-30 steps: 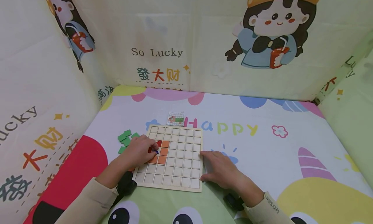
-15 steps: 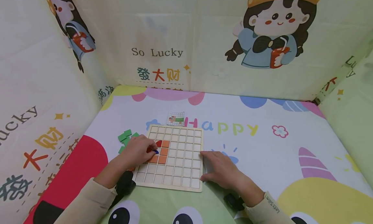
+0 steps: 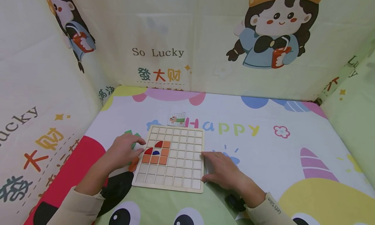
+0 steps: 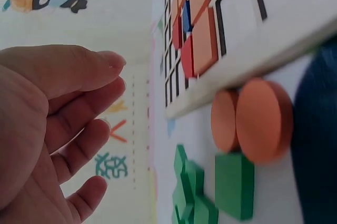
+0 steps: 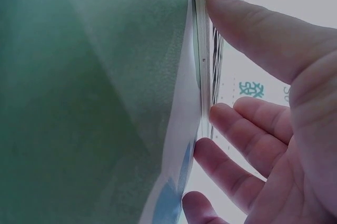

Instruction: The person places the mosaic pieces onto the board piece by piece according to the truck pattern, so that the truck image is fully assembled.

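A wooden grid board (image 3: 181,173) lies on the table. Orange squares (image 3: 162,160) fill several cells at its left, around two red quarter-round pieces (image 3: 159,144) and a small blue half-round piece (image 3: 156,152). My left hand (image 3: 124,150) hovers just off the board's left side, holding nothing; in the left wrist view its thumb (image 4: 89,71) lies near the index fingertip. Below it are green squares (image 4: 234,187) and orange round pieces (image 4: 263,121), partly covered in the head view. My right hand (image 3: 221,169) touches the board's right edge with thumb and fingertips.
A small printed card (image 3: 176,119) with a coloured grid lies behind the board. The table wears a patterned cloth (image 3: 263,160). Printed fabric walls (image 3: 205,55) stand at the back and both sides.
My left hand has moved left off the board, letting go of the blue half-round piece, which stays in a cell among the orange squares. The right hand has not moved.
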Demonstrator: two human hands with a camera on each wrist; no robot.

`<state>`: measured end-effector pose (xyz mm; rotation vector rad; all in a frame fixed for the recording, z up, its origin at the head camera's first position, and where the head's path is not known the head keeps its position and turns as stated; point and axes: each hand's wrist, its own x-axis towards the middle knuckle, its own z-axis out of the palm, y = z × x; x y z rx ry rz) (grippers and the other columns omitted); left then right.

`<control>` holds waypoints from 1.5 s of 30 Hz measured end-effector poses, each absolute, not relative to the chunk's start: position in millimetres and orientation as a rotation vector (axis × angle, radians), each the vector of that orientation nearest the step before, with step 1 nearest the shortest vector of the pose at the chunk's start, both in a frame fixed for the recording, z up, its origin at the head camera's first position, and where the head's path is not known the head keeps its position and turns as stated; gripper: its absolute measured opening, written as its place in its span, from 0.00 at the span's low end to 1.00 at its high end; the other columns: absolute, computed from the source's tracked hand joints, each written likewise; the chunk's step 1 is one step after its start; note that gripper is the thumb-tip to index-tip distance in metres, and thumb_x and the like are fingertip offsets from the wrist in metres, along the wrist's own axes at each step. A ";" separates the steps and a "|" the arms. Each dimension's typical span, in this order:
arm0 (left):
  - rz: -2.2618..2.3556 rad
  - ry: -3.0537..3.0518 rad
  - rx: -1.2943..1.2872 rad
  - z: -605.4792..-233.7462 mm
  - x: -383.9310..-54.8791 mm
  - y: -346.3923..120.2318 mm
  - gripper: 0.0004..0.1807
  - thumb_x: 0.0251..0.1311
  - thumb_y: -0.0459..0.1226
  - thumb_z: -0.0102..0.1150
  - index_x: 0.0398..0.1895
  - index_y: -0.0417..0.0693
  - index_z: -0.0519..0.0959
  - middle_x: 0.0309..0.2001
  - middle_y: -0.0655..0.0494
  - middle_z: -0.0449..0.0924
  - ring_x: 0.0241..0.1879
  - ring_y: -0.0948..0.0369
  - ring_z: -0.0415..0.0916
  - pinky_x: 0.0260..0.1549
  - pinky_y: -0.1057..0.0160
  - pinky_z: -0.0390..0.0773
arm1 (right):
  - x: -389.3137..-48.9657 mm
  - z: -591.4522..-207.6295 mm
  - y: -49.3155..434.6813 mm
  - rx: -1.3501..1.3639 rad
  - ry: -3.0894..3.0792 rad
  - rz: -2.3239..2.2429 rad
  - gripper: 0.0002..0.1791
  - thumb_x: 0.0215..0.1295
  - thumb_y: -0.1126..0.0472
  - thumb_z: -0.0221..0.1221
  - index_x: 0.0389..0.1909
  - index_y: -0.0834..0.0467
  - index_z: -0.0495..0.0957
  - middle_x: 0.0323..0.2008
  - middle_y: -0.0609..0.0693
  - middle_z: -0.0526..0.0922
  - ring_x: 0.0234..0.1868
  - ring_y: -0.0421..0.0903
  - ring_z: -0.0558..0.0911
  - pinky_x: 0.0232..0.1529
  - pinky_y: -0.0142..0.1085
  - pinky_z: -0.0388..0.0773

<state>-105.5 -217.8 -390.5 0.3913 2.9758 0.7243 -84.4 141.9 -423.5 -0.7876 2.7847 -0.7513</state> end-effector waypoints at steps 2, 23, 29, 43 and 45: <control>0.743 2.972 0.372 -389.5 -103.6 -221.6 0.18 0.53 0.34 0.73 0.48 0.42 0.84 0.47 0.44 0.79 0.49 0.45 0.72 0.32 0.54 0.84 | -84.4 -423.1 142.0 -0.780 2.783 -0.751 0.41 0.51 0.52 0.76 0.65 0.62 0.71 0.61 0.56 0.77 0.61 0.59 0.74 0.59 0.56 0.70; 0.755 2.929 0.090 -408.6 -99.7 -268.0 0.26 0.50 0.33 0.75 0.54 0.37 0.81 0.53 0.33 0.73 0.55 0.35 0.66 0.33 0.50 0.85 | -84.9 -425.1 142.4 -0.790 2.776 -0.753 0.41 0.51 0.52 0.75 0.65 0.61 0.71 0.61 0.55 0.77 0.61 0.59 0.74 0.58 0.57 0.70; 0.722 2.929 0.049 -414.4 -97.9 -279.8 0.25 0.50 0.32 0.73 0.54 0.36 0.81 0.53 0.30 0.72 0.55 0.33 0.65 0.32 0.50 0.85 | -84.9 -425.2 143.2 -0.798 2.774 -0.751 0.41 0.51 0.52 0.75 0.65 0.61 0.71 0.61 0.55 0.77 0.61 0.59 0.74 0.58 0.57 0.70; 0.743 2.897 0.077 -421.5 -101.1 -289.5 0.24 0.48 0.32 0.74 0.52 0.37 0.81 0.52 0.30 0.72 0.54 0.33 0.66 0.32 0.50 0.85 | -84.6 -423.9 141.8 -0.773 2.772 -0.748 0.41 0.51 0.53 0.75 0.65 0.61 0.71 0.61 0.55 0.77 0.61 0.58 0.74 0.59 0.57 0.69; 0.745 2.900 0.081 -422.4 -101.5 -290.0 0.24 0.49 0.32 0.73 0.52 0.38 0.81 0.52 0.31 0.72 0.54 0.34 0.66 0.33 0.50 0.85 | -84.7 -424.1 141.8 -0.778 2.773 -0.749 0.41 0.51 0.53 0.75 0.65 0.61 0.71 0.61 0.55 0.77 0.61 0.58 0.74 0.59 0.57 0.70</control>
